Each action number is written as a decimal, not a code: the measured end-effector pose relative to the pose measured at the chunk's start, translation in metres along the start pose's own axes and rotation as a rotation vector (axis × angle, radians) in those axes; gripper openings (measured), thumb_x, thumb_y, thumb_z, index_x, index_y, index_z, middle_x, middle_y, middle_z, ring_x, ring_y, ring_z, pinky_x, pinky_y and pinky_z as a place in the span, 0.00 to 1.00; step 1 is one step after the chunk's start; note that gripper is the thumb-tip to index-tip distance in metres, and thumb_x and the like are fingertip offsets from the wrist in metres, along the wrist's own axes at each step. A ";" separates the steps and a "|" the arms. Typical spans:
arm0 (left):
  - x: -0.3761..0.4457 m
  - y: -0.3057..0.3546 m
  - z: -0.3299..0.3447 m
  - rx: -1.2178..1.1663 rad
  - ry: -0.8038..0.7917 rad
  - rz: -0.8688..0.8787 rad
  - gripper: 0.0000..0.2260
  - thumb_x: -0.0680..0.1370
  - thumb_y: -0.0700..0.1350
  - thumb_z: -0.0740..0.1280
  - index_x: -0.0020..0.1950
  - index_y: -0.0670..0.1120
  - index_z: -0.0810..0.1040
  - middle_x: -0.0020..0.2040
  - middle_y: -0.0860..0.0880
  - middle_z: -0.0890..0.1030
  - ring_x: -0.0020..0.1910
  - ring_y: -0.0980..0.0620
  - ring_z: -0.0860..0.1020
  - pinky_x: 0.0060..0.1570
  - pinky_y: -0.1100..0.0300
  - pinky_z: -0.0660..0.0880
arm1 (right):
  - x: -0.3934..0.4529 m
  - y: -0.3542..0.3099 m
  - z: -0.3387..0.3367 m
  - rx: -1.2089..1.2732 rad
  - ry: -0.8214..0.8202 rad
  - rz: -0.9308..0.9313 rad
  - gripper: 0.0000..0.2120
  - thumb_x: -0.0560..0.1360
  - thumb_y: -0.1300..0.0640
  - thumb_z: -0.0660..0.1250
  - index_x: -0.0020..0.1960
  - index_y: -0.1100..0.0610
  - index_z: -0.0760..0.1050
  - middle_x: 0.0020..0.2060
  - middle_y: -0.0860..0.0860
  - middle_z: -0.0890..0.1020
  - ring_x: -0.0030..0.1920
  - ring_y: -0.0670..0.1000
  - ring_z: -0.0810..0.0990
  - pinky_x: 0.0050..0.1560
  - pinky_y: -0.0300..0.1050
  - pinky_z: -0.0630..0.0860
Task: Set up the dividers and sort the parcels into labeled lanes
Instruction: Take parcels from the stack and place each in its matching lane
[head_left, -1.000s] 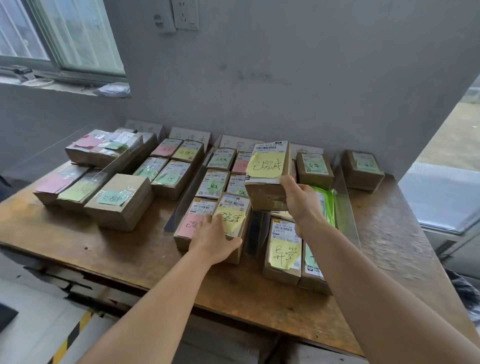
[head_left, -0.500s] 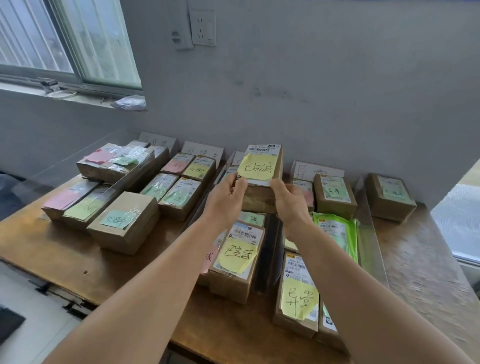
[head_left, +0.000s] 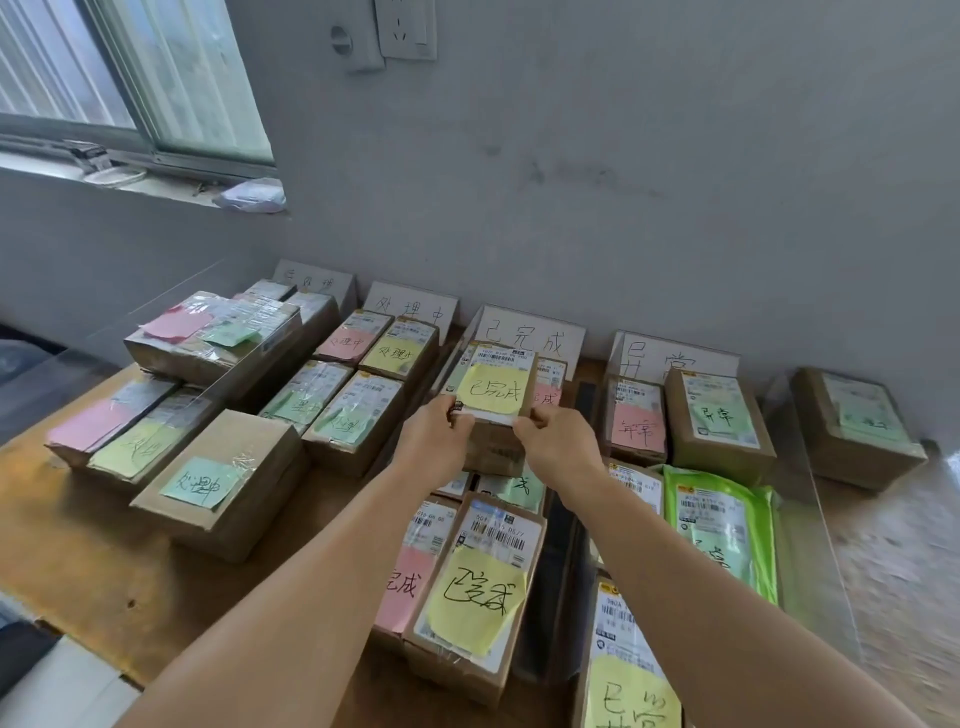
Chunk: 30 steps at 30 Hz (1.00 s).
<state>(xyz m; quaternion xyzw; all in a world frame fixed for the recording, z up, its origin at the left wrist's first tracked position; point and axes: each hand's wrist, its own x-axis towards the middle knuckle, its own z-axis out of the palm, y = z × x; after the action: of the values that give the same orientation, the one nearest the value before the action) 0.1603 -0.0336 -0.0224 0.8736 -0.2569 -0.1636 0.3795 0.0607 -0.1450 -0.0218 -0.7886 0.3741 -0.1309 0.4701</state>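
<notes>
We log the carried parcel (head_left: 496, 402) at the centre of the frame, now held by both hands. The left hand (head_left: 435, 435) has left the near box with the yellow note (head_left: 475, 592), where it rested a second ago, and grips the parcel's left side with fingers curled round the edge. The right hand (head_left: 558, 447), which held the parcel alone a second ago, grips the right side in the same way.

The parcel has travelled from the nearer middle of the frame toward the wall. It sits above the far end of the third lane, just in front of the card reading 已完成 (head_left: 530, 338). Its own yellow note carries the same characters, so we judge the lane choice correct.

We cannot tell whether the parcel already rests on a box beneath it or hangs just above; the hands hide its lower edge.

Clear dividers stand between the lanes, one at the right of the frame (head_left: 810, 519). The other lanes on the desk (head_left: 78, 561) hold labelled boxes.

Judgement: this placement is nearly complete; release remains. The lone box at far right (head_left: 857, 426) lies outside the dividers and may still need sorting.
</notes>
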 end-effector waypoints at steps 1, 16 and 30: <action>0.001 -0.002 0.001 0.009 -0.008 -0.011 0.22 0.82 0.49 0.58 0.75 0.45 0.62 0.65 0.45 0.74 0.45 0.57 0.71 0.38 0.64 0.66 | 0.002 0.002 0.001 -0.011 -0.010 -0.003 0.13 0.79 0.54 0.61 0.62 0.53 0.77 0.50 0.49 0.82 0.37 0.45 0.77 0.30 0.37 0.70; -0.015 0.003 -0.006 0.163 -0.045 0.025 0.23 0.81 0.47 0.61 0.74 0.45 0.60 0.68 0.44 0.72 0.63 0.46 0.72 0.51 0.59 0.67 | -0.006 0.000 0.004 -0.115 -0.055 -0.047 0.21 0.78 0.52 0.62 0.70 0.55 0.66 0.59 0.51 0.78 0.37 0.41 0.70 0.33 0.35 0.68; -0.112 0.038 -0.017 0.419 -0.025 0.299 0.28 0.79 0.51 0.64 0.75 0.48 0.57 0.72 0.47 0.66 0.67 0.45 0.69 0.60 0.48 0.70 | -0.102 0.010 -0.038 -0.501 0.073 -0.210 0.33 0.77 0.45 0.63 0.76 0.53 0.55 0.74 0.51 0.62 0.74 0.55 0.58 0.72 0.58 0.58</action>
<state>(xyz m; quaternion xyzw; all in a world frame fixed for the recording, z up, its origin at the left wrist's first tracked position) 0.0650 0.0186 0.0272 0.8833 -0.4163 -0.0596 0.2069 -0.0353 -0.0996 0.0047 -0.9096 0.3275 -0.1107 0.2304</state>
